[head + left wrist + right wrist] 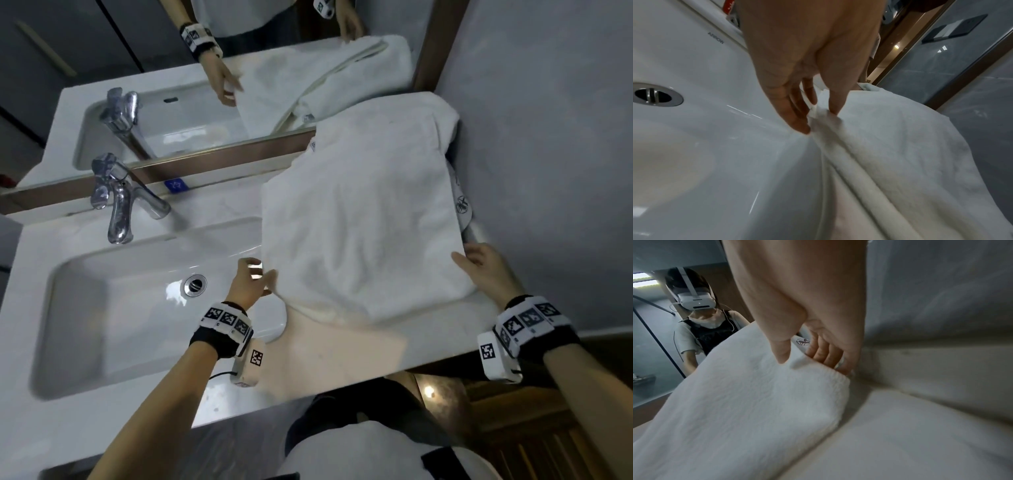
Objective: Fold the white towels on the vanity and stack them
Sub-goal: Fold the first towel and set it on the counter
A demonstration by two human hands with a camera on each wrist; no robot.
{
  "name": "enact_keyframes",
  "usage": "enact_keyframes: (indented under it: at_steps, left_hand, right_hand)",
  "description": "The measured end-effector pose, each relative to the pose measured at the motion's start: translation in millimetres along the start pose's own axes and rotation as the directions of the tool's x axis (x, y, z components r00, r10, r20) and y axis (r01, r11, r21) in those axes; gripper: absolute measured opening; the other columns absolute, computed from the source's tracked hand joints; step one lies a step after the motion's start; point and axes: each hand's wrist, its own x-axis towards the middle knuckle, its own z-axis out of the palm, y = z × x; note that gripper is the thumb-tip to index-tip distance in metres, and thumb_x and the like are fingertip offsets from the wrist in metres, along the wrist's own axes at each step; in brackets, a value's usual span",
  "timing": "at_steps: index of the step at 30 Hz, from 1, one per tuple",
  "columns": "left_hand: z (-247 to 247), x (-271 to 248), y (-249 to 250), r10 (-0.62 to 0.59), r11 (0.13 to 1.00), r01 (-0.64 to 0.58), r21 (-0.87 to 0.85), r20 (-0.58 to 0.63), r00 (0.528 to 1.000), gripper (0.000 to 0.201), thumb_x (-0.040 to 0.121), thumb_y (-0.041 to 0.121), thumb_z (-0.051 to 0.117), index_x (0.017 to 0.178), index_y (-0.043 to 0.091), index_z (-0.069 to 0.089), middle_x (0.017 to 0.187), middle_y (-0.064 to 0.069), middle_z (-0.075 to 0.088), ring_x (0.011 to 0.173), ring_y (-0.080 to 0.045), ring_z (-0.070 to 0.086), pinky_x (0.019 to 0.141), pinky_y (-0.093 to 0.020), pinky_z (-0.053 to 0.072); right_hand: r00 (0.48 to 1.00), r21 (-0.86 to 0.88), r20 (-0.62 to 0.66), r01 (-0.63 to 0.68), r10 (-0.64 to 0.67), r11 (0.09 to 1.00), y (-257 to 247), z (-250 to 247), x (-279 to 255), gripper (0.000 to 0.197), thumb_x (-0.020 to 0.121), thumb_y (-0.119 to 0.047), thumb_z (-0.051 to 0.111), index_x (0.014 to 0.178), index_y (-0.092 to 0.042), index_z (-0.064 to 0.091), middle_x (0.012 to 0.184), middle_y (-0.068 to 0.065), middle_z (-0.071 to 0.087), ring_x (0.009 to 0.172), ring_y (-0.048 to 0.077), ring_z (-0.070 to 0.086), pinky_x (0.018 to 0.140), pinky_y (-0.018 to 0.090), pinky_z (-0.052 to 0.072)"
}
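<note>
White towel (363, 219) lies spread on the counter (342, 349) right of the sink (137, 308), far end bunched vs the mirror (205, 85) and wall. Left hand (251, 282) pinches the near-left corner, fingers (797, 120) and thumb closed narrow on a bunched bit of hem right at the basin lip. Right hand (486, 270) holds the near-right edge, thumb on top, fingers (826, 353) tucked under.

Risks, imo: left pinch is small, so a quick lift could let the corner slip and drop into the sink, maybe wet. Far end's already rumpled; folding w/o flattening it likely gives a lumpy, crooked fold that stacks badly. Something printed (462, 205) sits under the towel's right edge; dragging could shift it.
</note>
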Motion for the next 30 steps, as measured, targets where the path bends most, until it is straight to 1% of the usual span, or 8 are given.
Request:
enact_keyframes:
  at_steps: [5,11,14,17,21,23,28,30]
  left_hand:
    - [-2,-10,-8,0.171,0.936,-0.141,0.323,-0.068,0.983,0.039,0.080,0.033,0.072,0.109,0.008,0.062,0.124,-0.012,0.050,0.104,-0.021,0.052,0.091,-0.030,0.042]
    - [11,-28,-9,0.462,0.763,-0.521,0.382,0.240,0.854,0.067,0.073,0.038,0.077,0.131,0.018,0.051,0.123,0.011,0.045,0.118,-0.007,0.038,0.101,-0.024,0.033]
    - [16,-25,-4,0.373,0.808,-0.516,0.284,0.431,0.822,0.079,0.077,0.032,0.075,0.142,0.025,0.029,0.128,0.010,0.050,0.116,-0.010,0.048,0.100,-0.027,0.038]
    - [22,-21,-1,0.320,0.825,-0.475,0.305,0.441,0.839,0.085,0.080,0.028,0.073,0.144,0.032,0.018,0.120,0.007,0.052,0.110,-0.010,0.050,0.094,-0.025,0.039]
    - [21,-20,7,0.225,0.916,-0.323,0.239,0.360,0.905,0.061,0.071,0.031,0.080,0.123,0.030,0.048,0.089,-0.001,0.068,0.076,-0.007,0.061,0.072,-0.018,0.045]
    - [11,-24,7,0.204,0.928,-0.294,0.229,0.347,0.915,0.030,0.072,0.026,0.080,0.096,0.030,0.064,0.086,0.013,0.072,0.076,0.004,0.066,0.069,-0.012,0.048]
    - [-25,-44,-20,0.067,0.964,-0.159,0.214,0.383,0.921,0.004,0.079,0.021,0.074,0.078,0.024,0.071,0.076,0.016,0.074,0.080,-0.007,0.070,0.068,-0.011,0.049]
    - [-28,-46,-34,0.017,0.909,-0.126,0.397,0.266,0.964,0.025,0.082,0.038,0.069,0.071,0.016,0.064,0.064,0.014,0.064,0.071,-0.013,0.060,0.066,-0.019,0.042]
  right_hand:
    - [0.997,-0.107,0.056,-0.043,0.049,0.993,17,0,-10,0.032,0.088,-0.019,0.064,0.113,-0.004,0.054,0.115,0.014,0.062,0.105,0.031,0.060,0.095,0.046,0.047]
    - [0.997,-0.111,0.076,-0.010,0.019,0.994,22,5,-17,0.024,0.092,-0.012,0.057,0.110,0.003,0.060,0.114,0.022,0.064,0.105,0.036,0.060,0.092,0.045,0.047]
    - [0.998,-0.089,0.063,0.004,0.002,0.996,22,6,-19,0.027,0.093,-0.012,0.055,0.115,0.003,0.059,0.115,0.021,0.064,0.107,0.035,0.060,0.093,0.043,0.045]
    - [0.999,-0.060,0.051,0.011,-0.008,0.998,22,6,-20,0.026,0.094,-0.012,0.054,0.116,0.000,0.059,0.115,0.019,0.064,0.106,0.033,0.060,0.090,0.039,0.044]
    - [1.000,-0.083,0.006,-0.009,0.009,0.997,25,0,-20,0.021,0.093,-0.018,0.056,0.108,-0.005,0.062,0.109,0.017,0.066,0.099,0.031,0.061,0.088,0.041,0.047]
    - [1.000,-0.094,0.003,-0.012,0.012,0.995,29,-4,-20,0.016,0.092,-0.024,0.056,0.102,-0.013,0.062,0.104,0.012,0.068,0.095,0.029,0.062,0.087,0.042,0.049]
    - [1.000,-0.096,-0.005,-0.009,0.008,0.995,40,-11,-22,0.011,0.091,-0.028,0.057,0.095,-0.018,0.060,0.093,0.005,0.068,0.086,0.024,0.063,0.082,0.040,0.050]
    - [0.998,-0.103,0.016,-0.051,0.053,0.993,43,-9,-21,0.017,0.092,-0.031,0.056,0.100,-0.016,0.060,0.096,0.007,0.067,0.088,0.027,0.063,0.086,0.044,0.051]
